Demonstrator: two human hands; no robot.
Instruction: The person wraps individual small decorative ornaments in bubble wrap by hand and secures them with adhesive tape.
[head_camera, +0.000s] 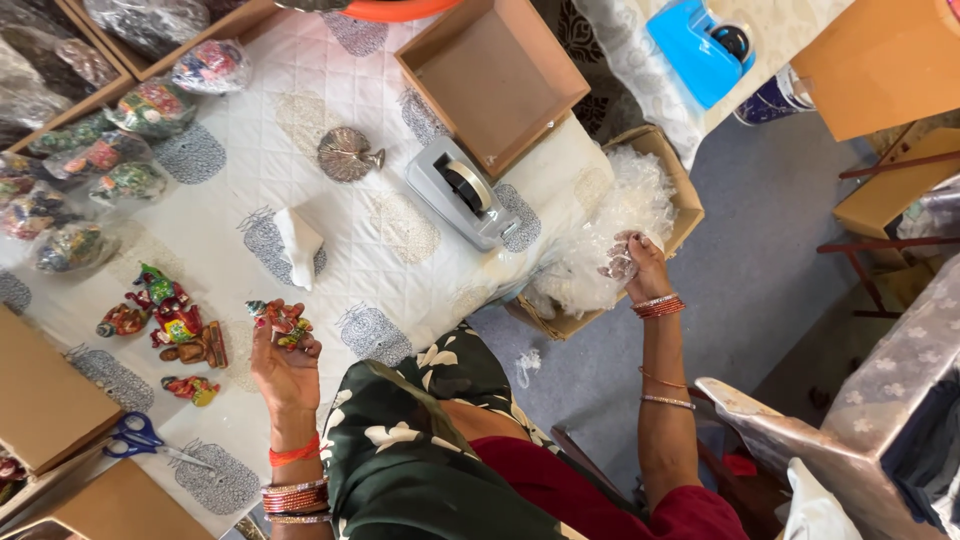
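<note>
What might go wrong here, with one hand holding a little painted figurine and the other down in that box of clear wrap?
1. The left hand holds the painted figurine in its fingertips above the table; a loose grip could drop it onto the other figurines.
2. The right hand reaches sideways into the cardboard box of clear wrapping off the table's edge; a tug might tip it.
3. The scissors lie near the left forearm and could get knocked.

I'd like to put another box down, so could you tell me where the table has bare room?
Bare cloth lies between the tape dispenser, tissue and left hand, and between the metal dish and empty box. The left side is crowded with wrapped figurines and loose ones.
</note>
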